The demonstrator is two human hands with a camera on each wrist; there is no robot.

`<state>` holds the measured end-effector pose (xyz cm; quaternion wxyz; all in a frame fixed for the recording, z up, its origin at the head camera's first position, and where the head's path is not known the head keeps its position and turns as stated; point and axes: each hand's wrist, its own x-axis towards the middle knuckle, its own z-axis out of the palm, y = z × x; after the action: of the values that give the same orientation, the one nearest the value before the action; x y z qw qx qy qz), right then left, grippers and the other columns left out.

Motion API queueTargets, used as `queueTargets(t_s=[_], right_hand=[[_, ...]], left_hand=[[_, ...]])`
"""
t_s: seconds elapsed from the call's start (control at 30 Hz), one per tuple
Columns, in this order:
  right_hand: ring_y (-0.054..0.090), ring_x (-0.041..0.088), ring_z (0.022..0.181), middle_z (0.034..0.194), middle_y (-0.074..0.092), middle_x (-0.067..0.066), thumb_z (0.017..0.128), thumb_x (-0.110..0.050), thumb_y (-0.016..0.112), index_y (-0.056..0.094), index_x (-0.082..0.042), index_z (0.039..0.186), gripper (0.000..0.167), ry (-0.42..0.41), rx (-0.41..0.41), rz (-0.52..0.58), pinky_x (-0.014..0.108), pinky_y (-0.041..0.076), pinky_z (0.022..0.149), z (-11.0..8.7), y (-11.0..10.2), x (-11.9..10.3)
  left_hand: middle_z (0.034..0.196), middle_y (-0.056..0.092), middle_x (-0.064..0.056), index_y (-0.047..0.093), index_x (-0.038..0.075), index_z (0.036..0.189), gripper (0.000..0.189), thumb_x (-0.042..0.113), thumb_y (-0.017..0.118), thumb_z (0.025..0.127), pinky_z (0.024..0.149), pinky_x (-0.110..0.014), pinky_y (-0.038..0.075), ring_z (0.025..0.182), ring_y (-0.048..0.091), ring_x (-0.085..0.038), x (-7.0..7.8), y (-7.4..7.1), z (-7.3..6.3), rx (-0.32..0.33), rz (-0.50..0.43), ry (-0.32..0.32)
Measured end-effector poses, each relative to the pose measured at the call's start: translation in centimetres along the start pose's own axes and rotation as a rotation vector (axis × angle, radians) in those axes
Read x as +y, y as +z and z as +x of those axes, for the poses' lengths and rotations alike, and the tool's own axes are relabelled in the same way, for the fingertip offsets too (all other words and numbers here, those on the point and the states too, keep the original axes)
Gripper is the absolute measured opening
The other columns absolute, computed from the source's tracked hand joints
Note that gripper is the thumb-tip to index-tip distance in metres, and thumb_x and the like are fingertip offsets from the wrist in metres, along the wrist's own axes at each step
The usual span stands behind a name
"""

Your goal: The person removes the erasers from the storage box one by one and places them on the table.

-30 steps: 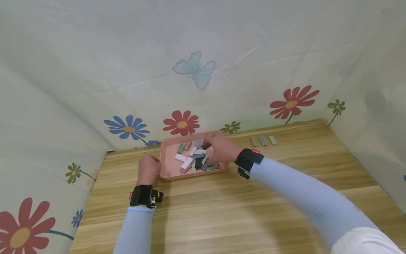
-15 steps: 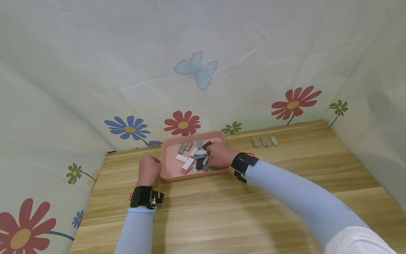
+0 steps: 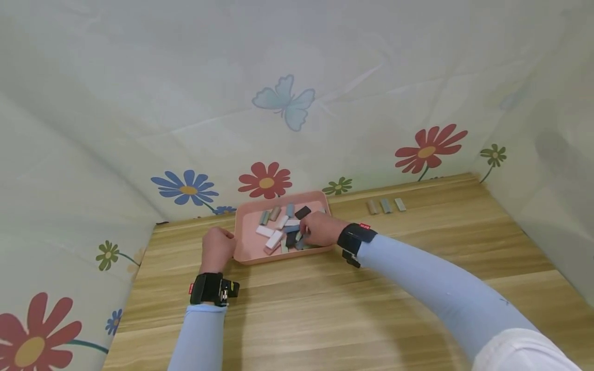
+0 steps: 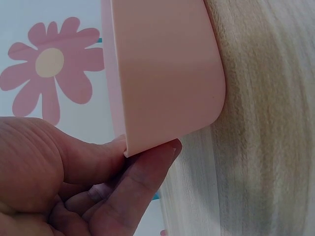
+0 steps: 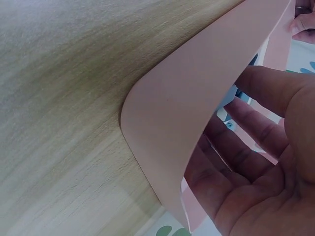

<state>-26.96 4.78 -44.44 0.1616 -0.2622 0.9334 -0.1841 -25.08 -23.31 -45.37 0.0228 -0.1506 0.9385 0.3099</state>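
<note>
A shallow pink tray holds several small blocks in white, brown, green, blue and black. My left hand is at its left end. In the left wrist view, the thumb and a finger pinch the tray's rim at the corner. My right hand reaches over the right end of the tray, with its fingers down among the blocks. Between thumb and fingertip, a blue-grey block is pinched in the right wrist view, partly hidden by the tray wall. A black block lies just behind this hand.
On the wooden table, three small blocks stand in a row right of the tray: brown, blue-grey and pale green. Behind the tray rises a flower-printed cloth wall, which also closes both sides.
My right hand has come lower and slightly nearer inside the tray, uncovering the black block at the back. My left hand keeps its grip on the tray's left end.
</note>
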Motion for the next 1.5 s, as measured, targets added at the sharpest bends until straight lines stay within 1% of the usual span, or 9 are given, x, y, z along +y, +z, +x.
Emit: queueTargets(t_s=[0.2, 0.5, 0.67, 0.8, 0.97, 1.03, 1.1, 1.3, 1.5], right_hand=[[0.056, 0.012, 0.076, 0.085, 0.065, 0.000, 0.084, -0.022, 0.068, 0.068, -0.008, 0.102, 0.023, -0.020, 0.006, -0.006, 0.029, 0.048, 0.073, 0.2, 0.2, 0.3], [0.057, 0.011, 0.074, 0.085, 0.066, -0.001, 0.085, -0.023, 0.068, 0.069, -0.009, 0.100, 0.021, -0.005, 0.000, 0.058, 0.025, 0.046, 0.068, 0.5, -0.1, 1.0], [0.057, 0.011, 0.075, 0.083, 0.064, -0.003, 0.086, -0.023, 0.066, 0.071, -0.009, 0.100, 0.021, -0.005, 0.026, 0.064, 0.025, 0.046, 0.069, 0.5, -0.5, 1.1], [0.056, 0.011, 0.073, 0.081, 0.065, -0.003, 0.086, -0.022, 0.066, 0.072, -0.008, 0.097, 0.019, -0.045, 0.063, 0.063, 0.025, 0.046, 0.067, 0.4, -0.6, 1.1], [0.057, 0.011, 0.070, 0.080, 0.065, -0.002, 0.087, -0.020, 0.064, 0.071, -0.008, 0.093, 0.015, -0.053, 0.078, 0.145, 0.025, 0.046, 0.065, 0.1, -1.2, 1.5], [0.058, 0.012, 0.070, 0.082, 0.067, 0.001, 0.088, -0.020, 0.063, 0.071, -0.008, 0.092, 0.014, -0.045, 0.083, 0.202, 0.026, 0.047, 0.064, -0.2, -1.8, 1.8], [0.059, 0.013, 0.071, 0.084, 0.067, 0.002, 0.088, -0.020, 0.064, 0.071, -0.008, 0.093, 0.015, -0.044, 0.111, 0.213, 0.027, 0.048, 0.064, -0.8, -2.7, 2.2], [0.063, 0.013, 0.080, 0.090, 0.068, 0.003, 0.088, -0.024, 0.064, 0.069, -0.007, 0.101, 0.022, -0.023, 0.217, 0.130, 0.028, 0.052, 0.071, -2.9, -5.8, 4.6], [0.063, 0.015, 0.072, 0.081, 0.069, 0.004, 0.086, -0.025, 0.065, 0.071, -0.007, 0.093, 0.020, 0.084, 0.318, 0.079, 0.034, 0.051, 0.070, -6.1, -9.2, 8.5]], left_hand=[[0.079, 0.067, -0.012, 0.072, 0.003, 0.086, 0.016, 0.014, 0.062, 0.082, 0.050, -0.026, 0.043, 0.063, 0.058, -0.022, -0.1, 0.1, 0.0, 0.002, 0.008, -0.002], [0.080, 0.068, -0.013, 0.072, 0.002, 0.084, 0.015, 0.013, 0.062, 0.081, 0.050, -0.027, 0.044, 0.062, 0.060, -0.022, -0.3, 0.1, 0.0, 0.028, 0.019, 0.044], [0.080, 0.069, -0.013, 0.072, 0.002, 0.082, 0.015, 0.012, 0.061, 0.080, 0.050, -0.027, 0.044, 0.061, 0.059, -0.021, -0.1, 0.3, 0.0, 0.039, 0.027, 0.065], [0.082, 0.070, -0.014, 0.072, 0.002, 0.083, 0.015, 0.011, 0.061, 0.080, 0.050, -0.027, 0.045, 0.062, 0.060, -0.022, -0.1, 0.3, -0.1, 0.038, 0.036, 0.062], [0.084, 0.069, -0.014, 0.072, 0.002, 0.085, 0.015, 0.012, 0.062, 0.081, 0.052, -0.027, 0.046, 0.064, 0.061, -0.022, -0.1, 0.2, -0.3, 0.035, 0.040, 0.044], [0.084, 0.069, -0.014, 0.072, 0.002, 0.086, 0.015, 0.012, 0.062, 0.081, 0.052, -0.027, 0.046, 0.064, 0.061, -0.022, -0.1, 0.2, -0.3, 0.037, 0.041, 0.042], [0.085, 0.069, -0.015, 0.072, 0.001, 0.087, 0.016, 0.012, 0.061, 0.081, 0.052, -0.028, 0.046, 0.064, 0.061, -0.022, -0.1, 0.3, -0.3, 0.037, 0.038, 0.047], [0.088, 0.069, -0.017, 0.071, 0.001, 0.089, 0.017, 0.011, 0.061, 0.081, 0.052, -0.028, 0.047, 0.065, 0.062, -0.022, -0.2, 0.3, -0.3, 0.017, 0.035, 0.037], [0.090, 0.068, -0.017, 0.071, 0.001, 0.092, 0.018, 0.013, 0.061, 0.082, 0.052, -0.028, 0.047, 0.066, 0.061, -0.023, -0.1, 0.1, -0.5, 0.004, 0.039, 0.022]])
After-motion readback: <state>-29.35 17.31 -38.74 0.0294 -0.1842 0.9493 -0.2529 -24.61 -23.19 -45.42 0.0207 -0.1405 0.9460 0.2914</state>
